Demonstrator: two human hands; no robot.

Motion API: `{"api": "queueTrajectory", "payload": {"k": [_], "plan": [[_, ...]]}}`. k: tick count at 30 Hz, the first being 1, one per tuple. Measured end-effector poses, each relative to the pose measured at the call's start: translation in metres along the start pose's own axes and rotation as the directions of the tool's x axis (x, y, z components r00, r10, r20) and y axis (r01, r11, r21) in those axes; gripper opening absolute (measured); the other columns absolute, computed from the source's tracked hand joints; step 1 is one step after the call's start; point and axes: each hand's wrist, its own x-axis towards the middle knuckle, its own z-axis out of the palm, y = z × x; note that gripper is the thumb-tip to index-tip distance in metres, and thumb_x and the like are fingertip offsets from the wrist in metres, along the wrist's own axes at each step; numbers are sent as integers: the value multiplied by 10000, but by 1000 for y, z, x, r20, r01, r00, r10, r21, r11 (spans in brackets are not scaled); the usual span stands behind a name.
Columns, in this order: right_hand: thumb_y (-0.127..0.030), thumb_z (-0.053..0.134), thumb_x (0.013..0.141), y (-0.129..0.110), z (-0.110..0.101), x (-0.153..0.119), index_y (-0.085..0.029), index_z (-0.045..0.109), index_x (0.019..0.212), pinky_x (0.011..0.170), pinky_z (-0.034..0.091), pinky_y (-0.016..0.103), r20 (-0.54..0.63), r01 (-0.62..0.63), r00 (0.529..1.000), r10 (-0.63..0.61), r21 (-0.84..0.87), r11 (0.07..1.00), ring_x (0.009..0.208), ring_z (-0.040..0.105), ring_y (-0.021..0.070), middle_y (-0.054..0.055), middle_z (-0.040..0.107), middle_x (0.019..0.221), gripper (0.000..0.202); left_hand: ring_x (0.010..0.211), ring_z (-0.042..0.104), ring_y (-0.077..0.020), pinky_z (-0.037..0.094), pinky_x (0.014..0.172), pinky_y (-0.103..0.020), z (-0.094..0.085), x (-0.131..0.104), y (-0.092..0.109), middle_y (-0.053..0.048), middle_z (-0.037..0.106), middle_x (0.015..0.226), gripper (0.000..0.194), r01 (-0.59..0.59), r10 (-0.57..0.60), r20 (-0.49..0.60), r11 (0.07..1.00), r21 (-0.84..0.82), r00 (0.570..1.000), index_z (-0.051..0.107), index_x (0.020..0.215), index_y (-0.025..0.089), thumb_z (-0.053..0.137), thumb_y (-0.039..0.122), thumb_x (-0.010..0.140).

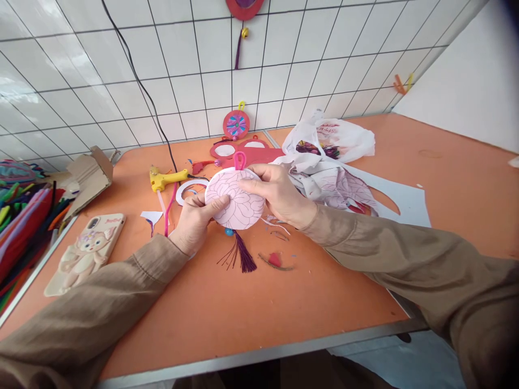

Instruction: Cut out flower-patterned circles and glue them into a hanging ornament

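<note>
Between my two hands is a round pink ornament [239, 208] with a flower line drawing on its face. My left hand [198, 217] pinches its left edge, thumb on the front. On the upper right side, my right hand [279, 192] grips it the same way, its thumb pressed to the face. A bright pink loop [240, 160] stands at the ornament's top. Below it hang a blue bead [229, 232] and a dark purple tassel [246, 255]. The fingers behind the disc are hidden.
A yellow glue gun [168, 177] and a white ring [184, 192] lie left of the hands. Farther left are a phone [91, 243] and a cardboard box [94, 175]. Behind stand a finished red ornament [236, 125] and a white plastic bag [352, 138]. Paper scraps [274, 259] litter the table.
</note>
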Motion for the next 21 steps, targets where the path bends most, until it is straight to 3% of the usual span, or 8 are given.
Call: {"api": "queueTrajectory", "payload": {"k": [6, 12, 18, 21], "plan": [[-323, 746, 746, 2, 0, 1, -184, 559, 652, 551, 354, 266, -54, 13, 998, -15, -27, 1000, 640, 433, 120, -21, 491, 644, 251, 502, 590, -140, 472, 463, -267, -1, 0, -3, -45, 698, 593, 337, 8, -9, 56, 1000, 22, 998, 758, 640, 182, 926, 469, 585], [-476, 718, 825, -2, -4, 1, -180, 561, 656, 533, 336, 274, 47, -7, 999, 4, 64, 998, 608, 425, 120, -10, 481, 644, 376, 466, 574, -127, 440, 420, -250, 0, -1, -3, -38, 690, 583, 294, 17, -17, 35, 1000, 11, 999, 749, 648, 179, 911, 424, 631], [-328, 757, 707, 2, -6, 3, -161, 590, 659, 534, 355, 253, 9, 10, 1000, -10, -12, 1000, 604, 447, 102, -20, 536, 641, 241, 493, 585, -130, 454, 426, -241, -1, 1, -5, -36, 702, 614, 304, 14, -14, -11, 1000, -8, 1000, 755, 705, 173, 917, 413, 613], [-333, 736, 696, 3, -6, 3, -163, 572, 639, 517, 346, 252, -10, -4, 1000, 4, -45, 999, 591, 450, 101, -21, 530, 623, 243, 475, 573, -127, 447, 427, -249, -2, 1, -6, -34, 699, 610, 302, -1, 1, -10, 1000, 8, 1000, 745, 683, 172, 913, 415, 622]]}}
